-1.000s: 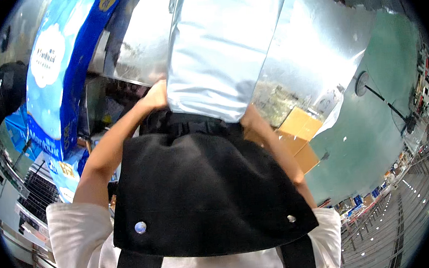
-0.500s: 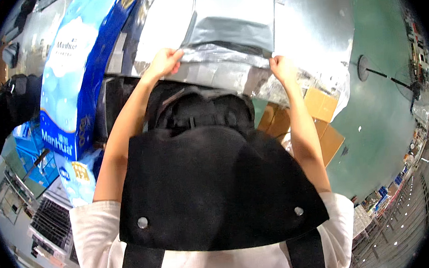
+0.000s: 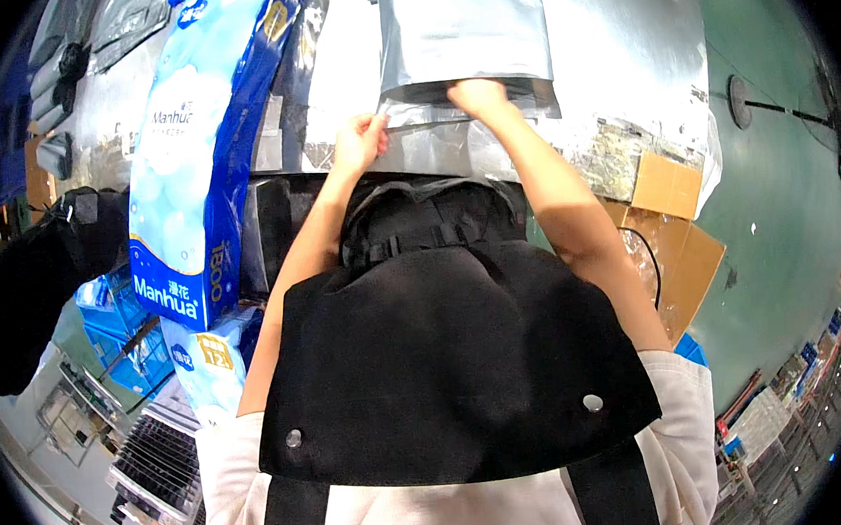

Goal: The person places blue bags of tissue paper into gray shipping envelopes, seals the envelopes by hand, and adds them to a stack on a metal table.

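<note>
A silver-grey plastic mailing bag lies flat on the metal-topped table, its dark mouth facing me. A clear plastic strip runs along that mouth. My left hand pinches the left corner of the strip between thumb and fingers. My right hand is at the middle of the opening with its fingers curled. Its fingertips are hidden, so what they grip, if anything, does not show.
Tall blue-and-white tissue packs stand to the left, beside blue crates. Brown cardboard sits below the table's right edge. A black stand is on the green floor. Another person's dark sleeve shows far left.
My right hand has let go of the strip's right corner and moved left to the middle of the bag's mouth. My left hand still holds the left corner. The view has shifted slightly.
</note>
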Available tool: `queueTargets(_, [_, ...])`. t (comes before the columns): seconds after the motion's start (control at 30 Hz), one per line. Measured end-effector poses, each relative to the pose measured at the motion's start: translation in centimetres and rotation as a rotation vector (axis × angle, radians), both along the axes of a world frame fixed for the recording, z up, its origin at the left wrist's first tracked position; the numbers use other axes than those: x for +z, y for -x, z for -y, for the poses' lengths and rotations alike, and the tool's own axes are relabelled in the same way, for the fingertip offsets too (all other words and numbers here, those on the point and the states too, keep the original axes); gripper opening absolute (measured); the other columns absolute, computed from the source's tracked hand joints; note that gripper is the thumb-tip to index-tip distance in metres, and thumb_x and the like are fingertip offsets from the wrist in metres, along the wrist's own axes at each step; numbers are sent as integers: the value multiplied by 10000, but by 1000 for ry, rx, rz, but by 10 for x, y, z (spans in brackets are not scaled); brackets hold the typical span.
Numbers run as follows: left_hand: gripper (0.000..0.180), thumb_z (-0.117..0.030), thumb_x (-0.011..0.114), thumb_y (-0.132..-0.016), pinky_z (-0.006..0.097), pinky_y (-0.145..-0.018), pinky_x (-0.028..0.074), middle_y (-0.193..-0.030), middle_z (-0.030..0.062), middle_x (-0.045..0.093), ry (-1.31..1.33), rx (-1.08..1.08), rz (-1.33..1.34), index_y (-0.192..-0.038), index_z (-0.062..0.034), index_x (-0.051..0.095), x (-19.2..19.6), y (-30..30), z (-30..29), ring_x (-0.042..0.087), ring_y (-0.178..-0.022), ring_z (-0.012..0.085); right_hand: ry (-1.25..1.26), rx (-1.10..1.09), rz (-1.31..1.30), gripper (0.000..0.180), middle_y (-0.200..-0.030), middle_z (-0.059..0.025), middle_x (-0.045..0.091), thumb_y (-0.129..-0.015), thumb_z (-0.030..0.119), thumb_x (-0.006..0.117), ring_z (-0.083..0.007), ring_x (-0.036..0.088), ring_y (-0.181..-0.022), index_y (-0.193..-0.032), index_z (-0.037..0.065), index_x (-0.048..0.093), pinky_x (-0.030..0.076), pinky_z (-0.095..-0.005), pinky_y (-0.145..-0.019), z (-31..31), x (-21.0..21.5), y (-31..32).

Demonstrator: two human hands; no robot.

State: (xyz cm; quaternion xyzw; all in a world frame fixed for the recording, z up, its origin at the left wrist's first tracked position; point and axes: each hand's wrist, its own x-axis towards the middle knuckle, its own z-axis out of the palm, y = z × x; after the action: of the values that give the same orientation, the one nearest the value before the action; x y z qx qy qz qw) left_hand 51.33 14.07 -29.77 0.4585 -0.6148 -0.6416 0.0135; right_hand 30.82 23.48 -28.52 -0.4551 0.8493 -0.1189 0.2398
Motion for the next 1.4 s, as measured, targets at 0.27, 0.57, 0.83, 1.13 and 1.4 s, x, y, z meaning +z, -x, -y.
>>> queueTargets(0.27, [284, -260, 510, -886, 224, -555, 430, -677, 22, 573, -49, 51, -184, -837, 2, 607, -2, 4, -2, 501, -575, 75, 432, 200, 201, 252, -882, -169, 587, -735, 131, 566, -335, 564, -864, -971, 47, 585, 453, -407, -770, 8, 14, -70])
queueTargets(0.57, [176, -56, 536, -818, 207, -592, 431, -747, 29, 602, -134, 189, -207, -952, 36, 601, 4, -5, -13, 522, -624, 82, 429, 364, 168, 125, -802, -137, 582, -701, 89, 535, -316, 580, -792, -796, 20, 576, 469, -409, -696, 16, 23, -63])
queueTargets(0.83, [176, -55, 578, -803, 207, -577, 434, -738, 43, 613, -75, 197, -135, -943, 48, 607, -6, -6, -16, 529, -613, 84, 429, 426, 140, 105, -816, -116, 563, -717, 115, 552, -305, 570, -811, -786, 40, 578, 463, -397, -707, 13, 22, -65])
queueTargets(1.13, [156, -44, 571, -799, 200, -571, 430, -730, 26, 606, 13, 153, -157, -921, 44, 611, -5, -9, -13, 521, -605, 77, 462, 431, 170, 103, -816, -131, 551, -755, 126, 544, -320, 575, -800, -793, 31, 561, 473, -400, -696, 6, 25, -69])
queueTargets(1.4, [149, -112, 575, -806, 202, -579, 429, -692, 18, 589, -23, 99, -44, -872, 12, 625, -6, -20, 1, 513, -610, 76, 171, 226, 109, 182, -820, -187, 595, -776, 125, 534, -361, 573, -779, -923, 27, 577, 462, -413, -686, -185, 19, 38])
